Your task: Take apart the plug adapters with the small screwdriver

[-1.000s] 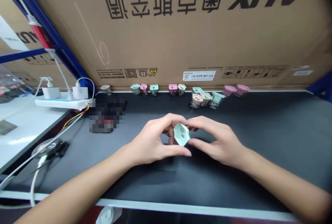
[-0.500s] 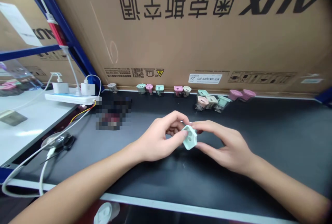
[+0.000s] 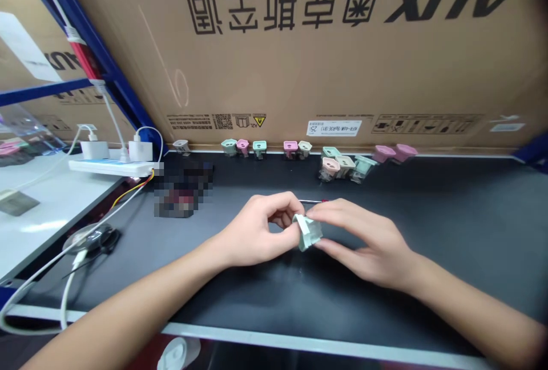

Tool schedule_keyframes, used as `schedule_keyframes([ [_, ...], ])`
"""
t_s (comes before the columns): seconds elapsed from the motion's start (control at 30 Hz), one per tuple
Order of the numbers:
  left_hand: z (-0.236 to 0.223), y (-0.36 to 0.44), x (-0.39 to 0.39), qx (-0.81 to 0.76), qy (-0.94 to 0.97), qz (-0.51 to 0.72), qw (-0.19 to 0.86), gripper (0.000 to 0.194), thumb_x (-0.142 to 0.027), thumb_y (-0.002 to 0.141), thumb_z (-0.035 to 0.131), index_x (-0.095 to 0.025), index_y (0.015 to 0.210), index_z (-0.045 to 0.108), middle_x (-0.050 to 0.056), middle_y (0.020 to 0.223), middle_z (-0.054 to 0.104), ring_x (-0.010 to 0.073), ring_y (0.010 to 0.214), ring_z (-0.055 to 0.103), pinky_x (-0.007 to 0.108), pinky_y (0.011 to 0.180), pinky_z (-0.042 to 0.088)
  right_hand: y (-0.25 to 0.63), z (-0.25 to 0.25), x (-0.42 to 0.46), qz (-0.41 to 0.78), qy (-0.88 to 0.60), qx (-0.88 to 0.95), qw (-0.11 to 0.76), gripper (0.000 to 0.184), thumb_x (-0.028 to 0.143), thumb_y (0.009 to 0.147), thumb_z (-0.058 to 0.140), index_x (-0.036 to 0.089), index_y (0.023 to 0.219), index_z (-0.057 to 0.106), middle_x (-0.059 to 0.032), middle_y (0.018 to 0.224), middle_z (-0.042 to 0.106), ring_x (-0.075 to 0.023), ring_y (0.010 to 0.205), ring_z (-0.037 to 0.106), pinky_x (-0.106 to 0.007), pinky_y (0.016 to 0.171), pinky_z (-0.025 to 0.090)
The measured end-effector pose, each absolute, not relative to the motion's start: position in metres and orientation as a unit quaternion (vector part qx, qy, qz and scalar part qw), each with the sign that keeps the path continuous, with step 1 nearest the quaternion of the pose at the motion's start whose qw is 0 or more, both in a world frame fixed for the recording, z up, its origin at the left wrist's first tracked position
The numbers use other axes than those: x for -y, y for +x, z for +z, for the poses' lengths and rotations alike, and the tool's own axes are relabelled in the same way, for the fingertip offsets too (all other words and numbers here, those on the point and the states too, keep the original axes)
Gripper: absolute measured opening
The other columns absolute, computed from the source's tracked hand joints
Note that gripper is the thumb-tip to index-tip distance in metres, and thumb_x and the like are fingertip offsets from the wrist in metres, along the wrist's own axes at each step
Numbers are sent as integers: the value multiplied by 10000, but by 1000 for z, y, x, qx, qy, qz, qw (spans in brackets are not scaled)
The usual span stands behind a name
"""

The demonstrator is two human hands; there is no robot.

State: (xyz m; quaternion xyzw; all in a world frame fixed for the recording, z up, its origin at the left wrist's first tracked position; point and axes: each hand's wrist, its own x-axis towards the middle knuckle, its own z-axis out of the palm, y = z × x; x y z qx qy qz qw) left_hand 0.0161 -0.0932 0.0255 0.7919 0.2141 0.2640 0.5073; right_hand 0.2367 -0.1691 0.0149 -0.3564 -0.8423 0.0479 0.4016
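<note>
Between my hands is a pale mint-green hexagonal plastic plug housing (image 3: 307, 234), turned so that its side shows and its holed face is hidden. My left hand (image 3: 261, 230) pinches it from the left with thumb and fingers. My right hand (image 3: 363, 238) holds its right side with the fingertips. Just behind the fingers lies a thin metal rod with a red end (image 3: 312, 201), partly hidden by my hands. Along the back of the black work mat (image 3: 449, 233) stands a row of several small mint, pink and cream plug housings (image 3: 274, 148).
A large cardboard box (image 3: 299, 56) printed AUX stands behind the mat, framed by a blue rack upright (image 3: 107, 79). At the left are a white power strip (image 3: 112, 168) with chargers, loose cables, a pixelated patch (image 3: 184, 190) and a white desk surface (image 3: 51, 216).
The plug housing has turned in my fingers, so its holed face no longer shows. The thin rod now shows behind my hands, and the view has shifted slightly.
</note>
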Motion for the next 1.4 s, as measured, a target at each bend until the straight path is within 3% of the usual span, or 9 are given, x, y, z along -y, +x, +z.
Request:
schedule_keyframes([
  [0.63, 27, 15, 99, -181, 806, 307, 473, 22, -171, 885, 609, -149, 890, 612, 8, 826, 633, 95, 730, 561, 205, 715, 496, 237, 18, 174, 32, -358, 838, 410, 429, 124, 907, 684, 272, 1303, 613, -65, 1136, 744, -212, 1048, 720, -326, 933, 604],
  [0.8, 25, 14, 92, -166, 762, 310, 544, 208, -300, 946, 642, -145, 1083, 644, 38, 895, 685, 104, 745, 634, 214, 727, 534, 239, 14, 172, 32, -404, 804, 435, 370, 197, 896, 721, 261, 1246, 620, -66, 1135, 753, -219, 1001, 744, -331, 914, 606],
  [0.97, 20, 16, 91, -147, 766, 303, 548, 569, -271, 729, 888, -169, 1213, 606, 44, 959, 701, 140, 808, 665, 261, 798, 572, 238, 14, 171, 28, -447, 781, 436, 305, 242, 883, 741, 261, 1166, 627, -32, 1033, 778, -191, 862, 764, -289, 813, 623],
  [1.4, 22, 17, 96, -134, 807, 315, 481, 550, -343, 835, 797, -161, 1319, 609, 67, 1030, 701, 134, 837, 623, 236, 787, 542, 236, 19, 175, -3, -407, 814, 414, 224, 335, 909, 725, 227, 1086, 641, -40, 966, 797, -188, 820, 766, -294, 782, 592],
])
